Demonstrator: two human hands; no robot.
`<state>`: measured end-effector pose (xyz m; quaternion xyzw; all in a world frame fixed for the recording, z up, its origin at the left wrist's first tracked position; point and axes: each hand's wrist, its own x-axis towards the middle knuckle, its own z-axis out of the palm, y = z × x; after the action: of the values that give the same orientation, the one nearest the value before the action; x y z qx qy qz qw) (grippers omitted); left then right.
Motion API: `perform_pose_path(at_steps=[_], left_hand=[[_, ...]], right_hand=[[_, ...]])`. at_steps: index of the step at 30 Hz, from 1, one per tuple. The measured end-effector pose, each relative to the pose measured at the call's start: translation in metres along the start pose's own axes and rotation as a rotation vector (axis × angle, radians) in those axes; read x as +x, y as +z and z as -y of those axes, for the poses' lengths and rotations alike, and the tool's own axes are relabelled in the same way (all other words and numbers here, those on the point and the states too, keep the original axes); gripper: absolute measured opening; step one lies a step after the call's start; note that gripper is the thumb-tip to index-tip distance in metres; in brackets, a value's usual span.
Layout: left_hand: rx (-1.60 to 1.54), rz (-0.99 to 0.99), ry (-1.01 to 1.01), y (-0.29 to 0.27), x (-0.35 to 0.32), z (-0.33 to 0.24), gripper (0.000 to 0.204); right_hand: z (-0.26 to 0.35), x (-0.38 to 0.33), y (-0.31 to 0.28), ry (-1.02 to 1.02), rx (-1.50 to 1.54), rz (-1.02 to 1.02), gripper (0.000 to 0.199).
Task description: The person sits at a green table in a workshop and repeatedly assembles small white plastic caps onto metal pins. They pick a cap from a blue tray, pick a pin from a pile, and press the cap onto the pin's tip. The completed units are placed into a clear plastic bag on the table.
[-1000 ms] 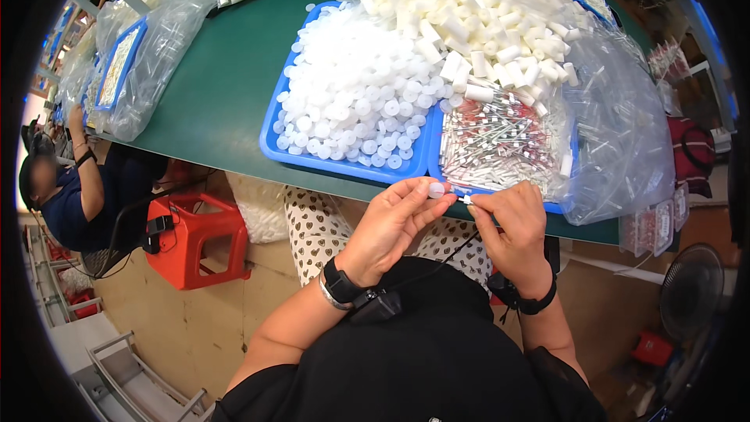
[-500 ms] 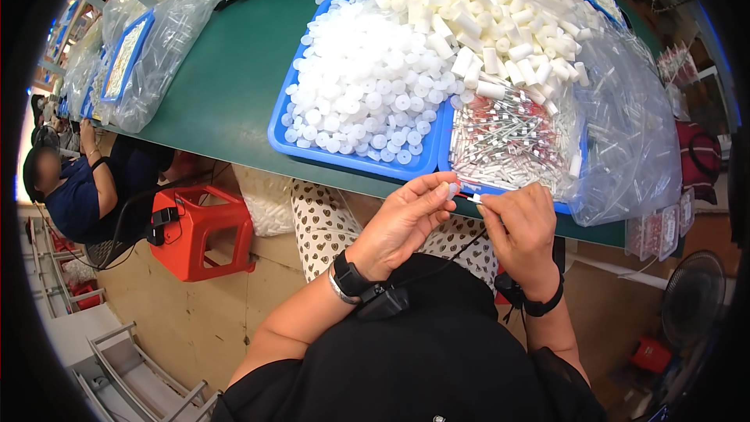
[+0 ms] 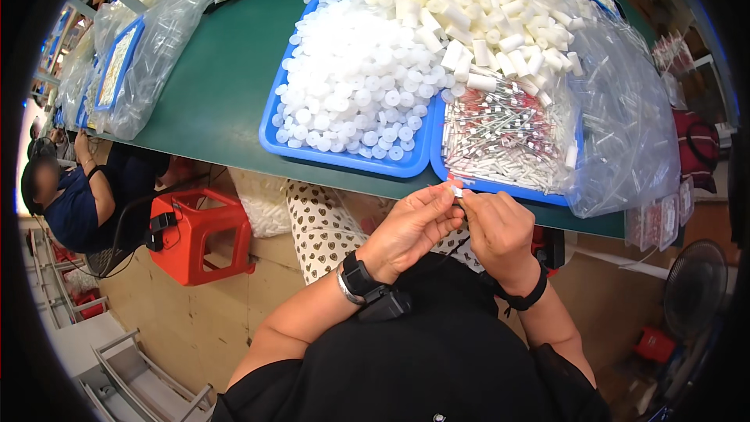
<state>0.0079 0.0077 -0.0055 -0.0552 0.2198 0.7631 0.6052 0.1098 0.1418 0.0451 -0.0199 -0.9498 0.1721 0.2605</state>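
Observation:
My left hand (image 3: 418, 223) is closed in a pinch in front of the trays. Its thumb and fingertips meet those of my right hand (image 3: 500, 230), which is also closed. Between them shows a small white end piece (image 3: 458, 192) of a thin stick. The little translucent disc in my left fingertips is mostly hidden now. Just beyond my hands, a blue tray (image 3: 500, 185) holds many thin red, green and white sticks (image 3: 504, 129). Left of it, another blue tray (image 3: 344, 160) is heaped with translucent round discs (image 3: 351, 86).
White foam cylinders (image 3: 500, 19) spill from a clear bag behind the trays. A crumpled clear bag (image 3: 617, 133) hangs over the green table (image 3: 211, 101) edge at right. A red stool (image 3: 199, 234) and a seated person (image 3: 74, 203) are at left, a fan (image 3: 694, 289) at right.
My right hand has moved left and up against my left fingertips, closing the gap between the stick's white end and the disc. The whole view has shifted slightly.

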Motion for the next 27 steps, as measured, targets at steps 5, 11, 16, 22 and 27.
perform_pose_path(at_steps=[5,11,16,22,27], left_hand=[[0.108,-0.028,0.088,-0.001,0.001,-0.003,0.027],[0.083,-0.118,0.159,0.007,-0.005,-0.019,0.028],[0.106,-0.095,0.138,0.008,-0.004,-0.015,0.03],[0.143,-0.117,0.164,0.017,-0.006,-0.02,0.033],[0.13,-0.13,0.218,0.023,-0.005,-0.024,0.036]], right_hand=[[-0.006,0.0,-0.005,0.066,0.132,0.036,0.018],[-0.051,0.008,-0.027,0.071,-0.199,0.02,0.01],[-0.063,0.009,-0.011,0.17,-0.334,0.269,0.005],[-0.074,0.011,-0.006,0.162,-0.262,0.243,0.004],[-0.044,0.022,-0.023,0.167,0.022,0.068,0.005]])
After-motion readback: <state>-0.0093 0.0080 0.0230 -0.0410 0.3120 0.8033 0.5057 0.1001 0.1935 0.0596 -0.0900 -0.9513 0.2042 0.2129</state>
